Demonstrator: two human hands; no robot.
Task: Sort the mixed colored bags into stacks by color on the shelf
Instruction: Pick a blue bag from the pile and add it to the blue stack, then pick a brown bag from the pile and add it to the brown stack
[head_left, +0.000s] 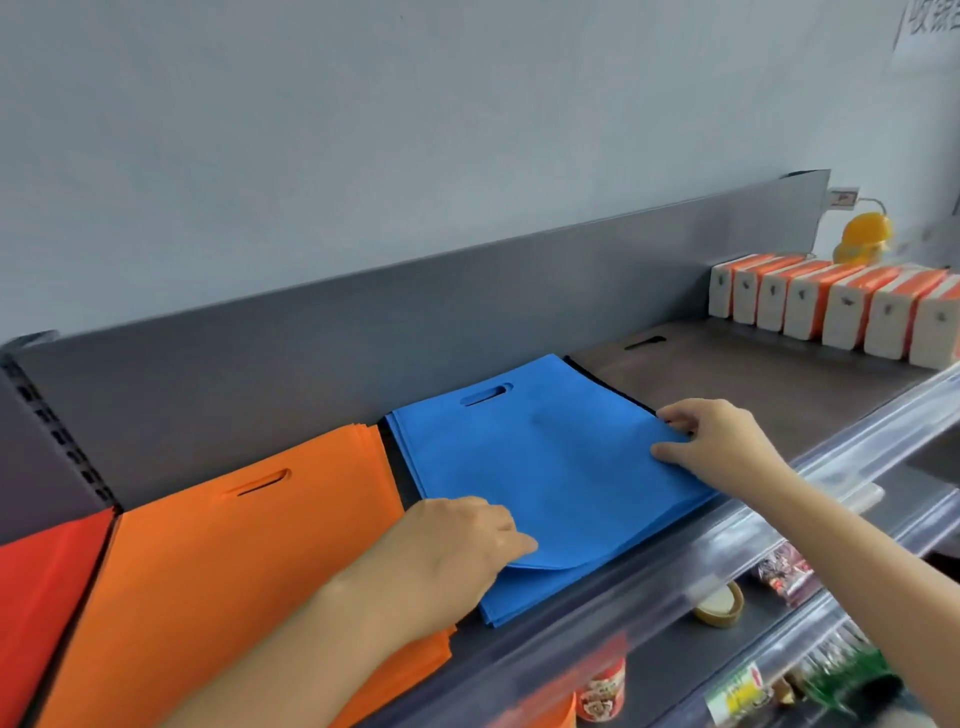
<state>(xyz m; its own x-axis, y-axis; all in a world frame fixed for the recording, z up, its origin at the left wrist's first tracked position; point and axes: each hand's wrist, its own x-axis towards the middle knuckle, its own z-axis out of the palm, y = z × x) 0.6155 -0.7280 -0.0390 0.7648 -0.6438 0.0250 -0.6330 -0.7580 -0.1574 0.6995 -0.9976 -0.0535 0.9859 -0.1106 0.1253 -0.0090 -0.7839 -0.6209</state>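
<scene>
Four flat stacks of bags lie side by side on the dark shelf (311, 374): red bags (41, 587) at far left, orange bags (218, 551), blue bags (545, 467) in the middle, and dark brown bags (753, 384) to the right. My left hand (457, 540) grips the near left corner of the top blue bag, whose edge curls up under the fingers. My right hand (711, 441) pinches the right edge of the same blue bag, next to the brown stack.
A row of white and orange boxes (831, 306) stands at the shelf's far right, with an orange object (862, 236) behind it. A clear plastic rail (779, 499) edges the shelf front. Lower shelves hold a tape roll (719, 605), a red-labelled cup (600, 686) and packaged goods.
</scene>
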